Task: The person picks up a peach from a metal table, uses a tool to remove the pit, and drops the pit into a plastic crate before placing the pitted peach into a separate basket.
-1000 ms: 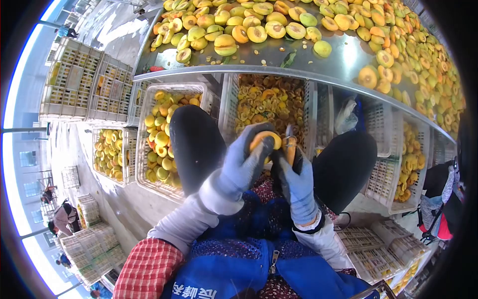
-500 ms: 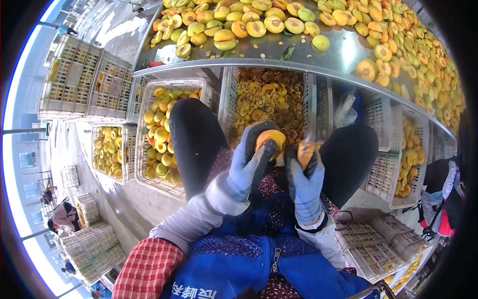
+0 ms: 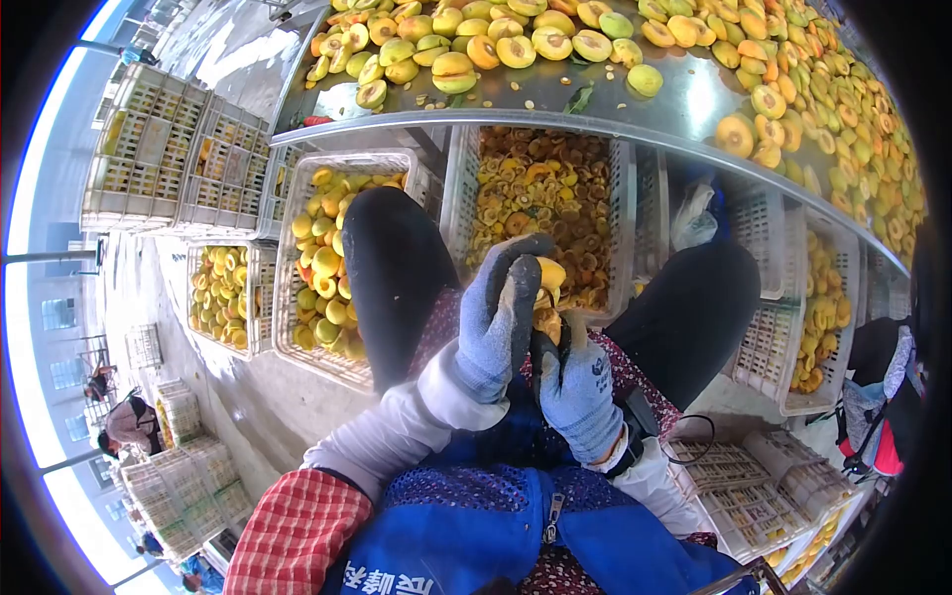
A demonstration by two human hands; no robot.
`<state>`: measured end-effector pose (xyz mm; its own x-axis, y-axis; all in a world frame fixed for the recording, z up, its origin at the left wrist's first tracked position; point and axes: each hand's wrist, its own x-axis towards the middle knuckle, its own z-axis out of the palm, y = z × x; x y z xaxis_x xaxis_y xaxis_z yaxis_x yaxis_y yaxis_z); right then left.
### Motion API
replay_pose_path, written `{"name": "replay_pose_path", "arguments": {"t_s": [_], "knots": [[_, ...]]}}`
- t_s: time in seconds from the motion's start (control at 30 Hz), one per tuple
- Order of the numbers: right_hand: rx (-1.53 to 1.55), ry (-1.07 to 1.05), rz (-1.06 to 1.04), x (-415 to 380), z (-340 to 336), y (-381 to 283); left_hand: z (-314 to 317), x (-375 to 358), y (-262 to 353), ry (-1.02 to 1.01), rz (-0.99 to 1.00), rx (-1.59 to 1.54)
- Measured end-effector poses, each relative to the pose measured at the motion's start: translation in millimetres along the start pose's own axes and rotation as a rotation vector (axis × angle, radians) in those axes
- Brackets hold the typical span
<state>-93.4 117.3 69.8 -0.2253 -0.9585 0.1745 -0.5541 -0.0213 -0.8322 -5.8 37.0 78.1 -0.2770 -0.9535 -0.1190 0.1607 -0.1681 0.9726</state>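
My left hand (image 3: pixel 496 319), in a blue glove with dark fingertips, is closed around a yellow peach (image 3: pixel 551 273), its fingers hiding much of the fruit. My right hand (image 3: pixel 577 382), gloved alike, is closed just below and touches the same spot. A yellow-brown piece (image 3: pixel 547 319) shows between the two hands; I cannot make out whether it is fruit or a tool in the right hand. Both hands are above my lap, in front of a white crate (image 3: pixel 621 218) of peach scraps (image 3: pixel 540 188).
A metal table (image 3: pixel 416 116) heaped with halved peaches (image 3: pixel 516 50) spans the front. Crates of peaches stand left (image 3: pixel 283 327) and right (image 3: pixel 843 327) of my knees. Stacked crates (image 3: pixel 149 149) rise at far left. Another person (image 3: pixel 132 424) bends at the lower left.
My right hand has moved left and down to meet my left hand. The hands were apart, with an orange-brown thing in the right one. The left hand still holds the peach, now turned.
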Motion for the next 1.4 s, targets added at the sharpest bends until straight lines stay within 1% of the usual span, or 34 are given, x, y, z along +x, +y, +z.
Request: {"name": "replay_pose_path", "arguments": {"t_s": [0.03,0.07,0.1,0.13,0.17,0.2,0.23,0.27,0.3,0.33,0.37,0.4,0.43,0.47,0.5,0.57,0.6,0.63,0.7,0.73,0.77,0.83,0.87,0.93,0.97,1.03,1.07,1.1,1.17,1.23,1.27,1.3,1.37,1.4], "knots": [[-0.008,0.020,-0.072,0,1,1,1,0,2,-0.021,0.024,0.049],[-0.006,0.019,-0.073,-4,1,4,3,-5,8,-0.030,-0.074,-0.063],[0.103,0.016,-0.053,-10,1,6,5,-6,11,-0.027,-0.073,-0.061],[0.213,0.011,-0.033,-13,2,6,8,-8,13,-0.028,-0.006,-0.045],[0.216,0.006,-0.034,-12,2,5,10,-9,13,-0.029,0.059,-0.028],[0.203,0.104,-0.069,-6,2,0,11,-10,9,0.016,0.037,-0.069],[0.187,0.205,-0.102,-2,2,-1,10,-8,8,0.013,0.038,-0.069],[0.071,0.207,-0.198,-1,3,4,11,-7,8,-0.001,0.072,-0.028],[0.070,0.208,-0.194,-2,4,7,11,-7,7,-0.015,0.103,0.013],[0.117,0.159,-0.143,-4,4,10,11,-7,7,-0.015,0.100,0.014],[0.165,0.108,-0.094,-5,3,12,11,-6,7,-0.021,0.061,-0.013],[0.170,0.106,-0.095,-8,2,12,11,-6,7,-0.025,0.024,-0.038],[0.178,0.000,0.043,-13,1,12,11,-6,5,-0.020,0.025,-0.032],[0.188,-0.111,0.177,-19,1,12,13,-8,1,-0.014,0.072,-0.062],[0.204,-0.120,0.166,-21,2,14,13,-8,0,-0.004,0.124,-0.086],[0.221,0.041,0.057,-23,13,21,11,-6,3,-0.051,0.273,0.144],[0.113,0.101,0.025,-31,20,31,10,-6,-2,-0.056,0.333,0.209],[0.067,0.121,0.032,-34,24,34,10,-5,-7,-0.065,0.393,0.271],[0.236,0.020,0.104,-32,16,34,13,-1,-13,-0.060,0.302,0.121],[0.327,0.053,0.149,-42,24,43,9,-1,-14,-0.095,0.281,0.132],[0.331,0.046,0.143,-42,25,46,8,2,-20,-0.084,0.367,0.252],[0.242,0.069,0.133,-37,23,45,3,3,-19,-0.116,0.301,0.217],[0.237,0.056,0.136,-39,25,51,2,4,-19,-0.114,0.301,0.216],[0.216,0.066,0.119,-48,30,60,1,6,-18,-0.117,0.317,0.415],[0.197,0.076,0.103,-51,32,64,1,5,-17,-0.120,0.314,0.411],[-0.057,0.071,0.014,-46,35,58,6,2,-11,-0.052,0.061,0.170],[0.098,0.083,0.087,-42,29,42,8,0,-9,-0.007,0.060,0.153],[0.086,0.100,0.041,-37,28,35,8,-3,-18,0.021,0.254,0.271],[0.214,-0.023,0.117,-22,15,17,17,-5,-1,0.080,0.016,-0.193],[0.296,-0.038,0.088,-17,13,11,17,-7,-3,0.091,0.072,-0.155],[0.334,-0.036,0.141,-15,12,7,16,-7,-1,0.073,0.126,-0.087],[0.328,-0.032,0.148,-15,12,7,17,-7,-5,0.084,0.164,-0.072],[0.330,-0.002,0.119,-16,14,8,13,-5,-5,0.046,0.248,0.046],[0.334,-0.009,0.110,-17,14,11,14,-5,-3,0.042,0.242,0.045]]}}
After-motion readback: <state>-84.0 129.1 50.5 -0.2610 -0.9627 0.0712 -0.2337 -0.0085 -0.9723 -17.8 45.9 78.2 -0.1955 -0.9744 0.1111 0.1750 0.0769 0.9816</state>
